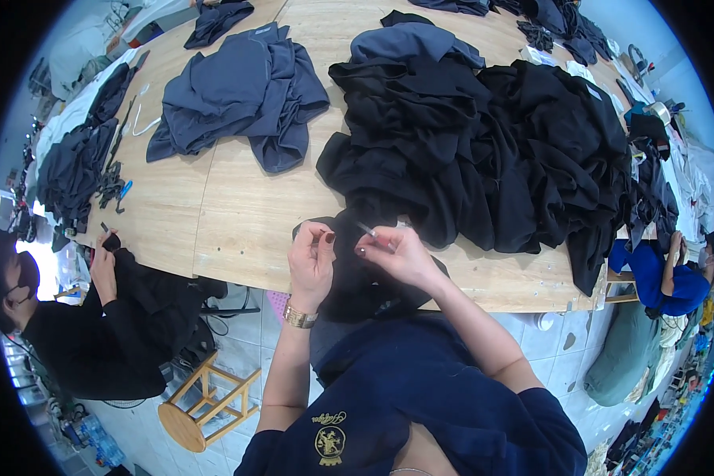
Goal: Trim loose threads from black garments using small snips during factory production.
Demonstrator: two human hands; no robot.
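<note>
My left hand (312, 255) pinches the edge of a black garment (357, 274) that hangs over the near edge of the wooden table (238, 214). A gold watch sits on that wrist. My right hand (395, 250) is just to the right, fingers closed on a small thin metal tool (366, 230) held over the same garment. A big heap of black garments (492, 151) lies right behind both hands.
A pile of dark blue-grey garments (242, 95) lies at the table's far left. A person in black (95, 317) works at the left edge, and another in blue (666, 278) sits at the right. A wooden stool (206, 401) stands on the tiled floor.
</note>
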